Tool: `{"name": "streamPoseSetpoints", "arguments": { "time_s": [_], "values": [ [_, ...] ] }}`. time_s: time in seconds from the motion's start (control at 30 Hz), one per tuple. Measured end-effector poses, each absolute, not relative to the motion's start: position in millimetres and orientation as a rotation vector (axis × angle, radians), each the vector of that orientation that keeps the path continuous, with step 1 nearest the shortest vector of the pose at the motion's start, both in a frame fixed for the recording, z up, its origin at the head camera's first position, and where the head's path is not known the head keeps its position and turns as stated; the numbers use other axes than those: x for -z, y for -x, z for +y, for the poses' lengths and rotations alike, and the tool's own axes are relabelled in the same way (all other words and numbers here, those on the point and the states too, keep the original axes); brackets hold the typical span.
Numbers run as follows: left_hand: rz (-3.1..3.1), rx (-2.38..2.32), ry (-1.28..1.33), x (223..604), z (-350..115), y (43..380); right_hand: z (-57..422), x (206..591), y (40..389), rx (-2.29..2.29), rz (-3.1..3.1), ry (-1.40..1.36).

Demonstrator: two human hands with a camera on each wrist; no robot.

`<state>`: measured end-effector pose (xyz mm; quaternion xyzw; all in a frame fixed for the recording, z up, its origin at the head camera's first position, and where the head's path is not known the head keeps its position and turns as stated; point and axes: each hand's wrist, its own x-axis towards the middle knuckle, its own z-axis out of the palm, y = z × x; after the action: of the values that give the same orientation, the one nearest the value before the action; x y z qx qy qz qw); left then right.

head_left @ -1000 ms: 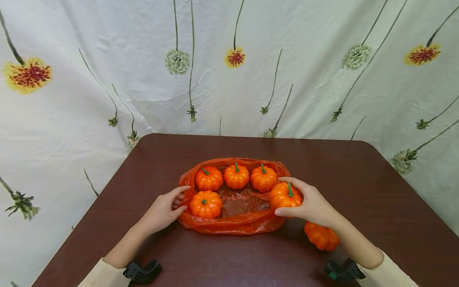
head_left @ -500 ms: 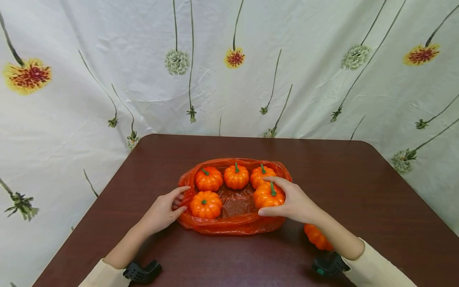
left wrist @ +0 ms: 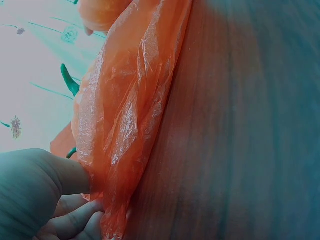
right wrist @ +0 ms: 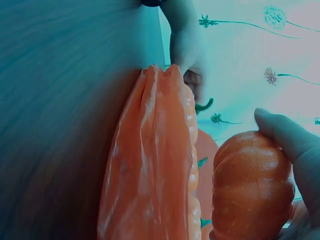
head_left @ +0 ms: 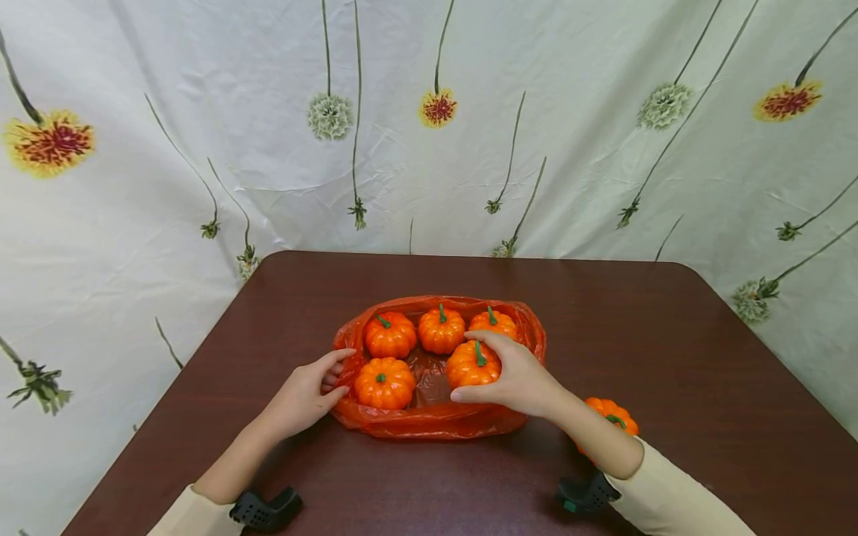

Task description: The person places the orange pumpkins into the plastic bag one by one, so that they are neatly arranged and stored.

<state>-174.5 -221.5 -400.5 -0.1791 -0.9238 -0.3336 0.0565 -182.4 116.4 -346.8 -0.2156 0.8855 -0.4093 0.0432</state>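
Note:
An orange-red plastic bag (head_left: pixel 436 426) lies spread wide on the table, its rim rolled into a low wall. At the bag's left end my left hand (head_left: pixel 313 388) grips the rim; in the left wrist view the thumb and curled fingers close on the plastic (left wrist: pixel 130 120). My right hand (head_left: pixel 526 380) holds a small orange pumpkin (head_left: pixel 469 368) with a green stem over the bag's right half, raised above the rim in the right wrist view. Inside sit several like pumpkins: three along the back, including the middle one (head_left: pixel 442 330), and one at front left (head_left: pixel 385 383).
Another pumpkin (head_left: pixel 610 413) lies on the brown table (head_left: pixel 402 491) right of the bag, partly hidden by my right forearm. A white floral cloth (head_left: pixel 402 171) hangs behind the table. Each wrist wears a black device, such as the left one (head_left: pixel 267 510).
My right hand has carried the pumpkin leftward from the bag's right edge to over its inside. The left hand stays at the rim. My right forearm now covers part of the outside pumpkin.

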Motion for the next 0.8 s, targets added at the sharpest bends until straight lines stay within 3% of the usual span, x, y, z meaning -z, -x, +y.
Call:
{"name": "streamPoseSetpoints", "arguments": {
  "time_s": [0.8],
  "values": [
    [-2.804, 1.021, 0.542, 399, -221, 174, 74, 370, 191, 1.222, 2.753, 0.522]
  ]
}}
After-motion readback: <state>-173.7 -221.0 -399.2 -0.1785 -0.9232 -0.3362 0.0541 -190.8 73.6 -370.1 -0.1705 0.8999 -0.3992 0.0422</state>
